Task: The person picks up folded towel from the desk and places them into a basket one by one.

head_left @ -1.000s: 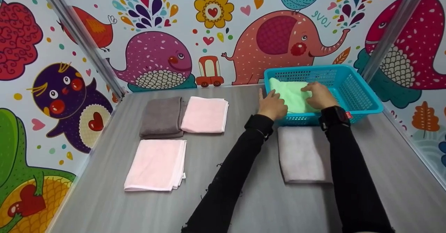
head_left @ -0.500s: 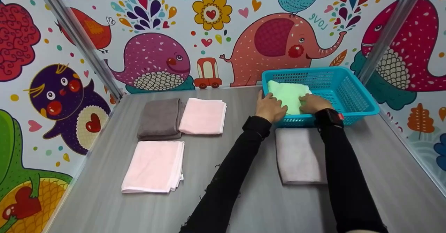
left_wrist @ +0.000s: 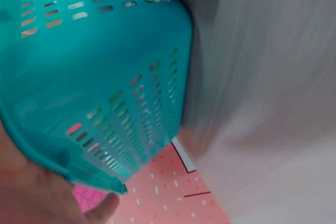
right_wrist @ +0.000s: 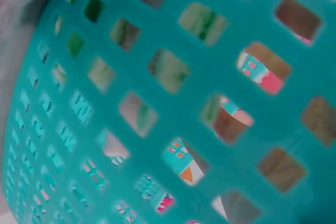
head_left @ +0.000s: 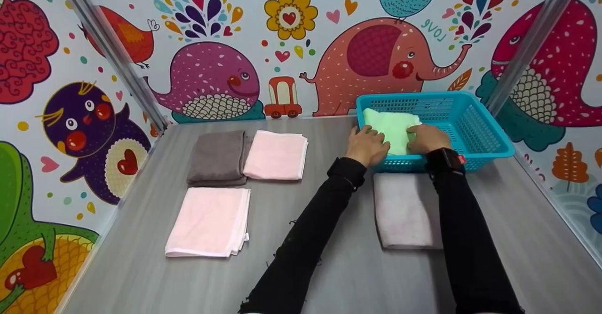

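A folded light green towel [head_left: 390,128] lies in the left end of a turquoise perforated basket [head_left: 484,152]. My left hand [head_left: 367,147] rests over the basket's front left corner, its fingers reaching over the rim at the towel's left side. In the left wrist view, part of this hand [left_wrist: 31,192] shows beside the basket's rim. My right hand [head_left: 429,138] is inside the basket with bent fingers at the towel's right edge; its fingertips are hidden. The right wrist view shows mostly the basket's perforated wall [right_wrist: 173,98], with bits of hand through the holes.
A greyish-pink folded towel [head_left: 407,210] lies in front of the basket, partly under the right forearm. To the left on the grey table [head_left: 291,220] lie a brown-grey folded towel [head_left: 217,158] and two pink ones [head_left: 276,155]. A cartoon-printed wall [head_left: 287,46] stands behind.
My right hand has gone lower into the basket, its fingers settling at the green towel's right edge. The left hand's raised index finger has come down toward the rim. The towels on the table stay put.
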`<state>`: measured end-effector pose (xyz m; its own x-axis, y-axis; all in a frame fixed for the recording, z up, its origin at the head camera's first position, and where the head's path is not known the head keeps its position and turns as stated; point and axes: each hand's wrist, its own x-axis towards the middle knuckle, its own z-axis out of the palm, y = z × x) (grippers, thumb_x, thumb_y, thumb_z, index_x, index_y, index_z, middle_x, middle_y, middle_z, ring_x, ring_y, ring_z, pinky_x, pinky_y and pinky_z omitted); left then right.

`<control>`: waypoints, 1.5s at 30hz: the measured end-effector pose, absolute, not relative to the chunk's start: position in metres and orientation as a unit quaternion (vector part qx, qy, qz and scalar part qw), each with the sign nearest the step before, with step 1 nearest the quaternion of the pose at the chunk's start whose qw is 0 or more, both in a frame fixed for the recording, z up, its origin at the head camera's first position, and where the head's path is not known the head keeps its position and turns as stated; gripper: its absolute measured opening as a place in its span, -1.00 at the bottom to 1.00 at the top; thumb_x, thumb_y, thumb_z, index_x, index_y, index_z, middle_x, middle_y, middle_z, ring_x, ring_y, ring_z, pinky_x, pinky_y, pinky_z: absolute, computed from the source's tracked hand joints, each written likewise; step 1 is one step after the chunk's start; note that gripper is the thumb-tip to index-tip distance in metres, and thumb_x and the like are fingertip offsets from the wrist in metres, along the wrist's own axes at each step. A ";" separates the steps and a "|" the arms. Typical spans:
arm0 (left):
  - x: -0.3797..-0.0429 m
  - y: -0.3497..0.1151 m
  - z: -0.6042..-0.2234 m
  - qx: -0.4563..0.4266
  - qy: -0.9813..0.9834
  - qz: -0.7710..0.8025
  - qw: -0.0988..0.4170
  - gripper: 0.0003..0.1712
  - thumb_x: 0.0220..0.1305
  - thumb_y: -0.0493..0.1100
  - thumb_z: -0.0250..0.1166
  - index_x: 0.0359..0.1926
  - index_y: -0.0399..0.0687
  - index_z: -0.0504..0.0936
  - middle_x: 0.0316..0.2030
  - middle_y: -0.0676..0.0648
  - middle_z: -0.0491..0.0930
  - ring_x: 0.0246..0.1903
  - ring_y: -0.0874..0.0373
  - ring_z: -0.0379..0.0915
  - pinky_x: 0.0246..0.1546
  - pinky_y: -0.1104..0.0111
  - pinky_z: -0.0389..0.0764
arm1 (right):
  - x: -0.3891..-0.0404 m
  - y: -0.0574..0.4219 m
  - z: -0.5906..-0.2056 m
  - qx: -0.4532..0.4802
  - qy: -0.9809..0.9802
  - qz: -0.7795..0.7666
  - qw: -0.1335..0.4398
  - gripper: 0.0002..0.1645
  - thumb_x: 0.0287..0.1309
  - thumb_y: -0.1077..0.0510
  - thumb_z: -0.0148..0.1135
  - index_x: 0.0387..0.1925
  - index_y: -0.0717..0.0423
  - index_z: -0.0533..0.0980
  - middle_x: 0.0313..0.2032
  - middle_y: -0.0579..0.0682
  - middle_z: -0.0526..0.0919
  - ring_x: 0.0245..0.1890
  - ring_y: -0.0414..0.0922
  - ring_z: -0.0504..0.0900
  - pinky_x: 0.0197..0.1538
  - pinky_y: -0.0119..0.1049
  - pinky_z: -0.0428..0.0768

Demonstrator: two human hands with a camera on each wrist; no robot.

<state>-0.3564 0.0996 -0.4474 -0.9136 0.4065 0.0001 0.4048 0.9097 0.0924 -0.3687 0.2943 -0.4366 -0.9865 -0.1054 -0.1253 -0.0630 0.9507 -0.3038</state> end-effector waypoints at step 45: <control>-0.315 -0.149 -0.489 0.120 0.986 0.083 0.078 -0.38 0.52 0.14 0.15 0.52 0.21 0.39 0.50 -0.18 0.34 0.41 -0.36 0.24 0.31 -0.29 0.32 | -0.305 0.236 -0.458 -0.208 0.947 -0.229 -0.083 -0.59 0.57 0.04 0.02 -0.16 0.17 0.72 -0.25 0.08 0.65 -0.25 0.02 0.59 -0.08 -0.01 0.55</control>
<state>-0.3148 -0.1494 -0.4889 -0.9587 0.2506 -0.1347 0.2244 0.9571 0.1834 -0.3052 0.2360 -0.4582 -0.8998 -0.3555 0.2530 -0.4318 0.8092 -0.3985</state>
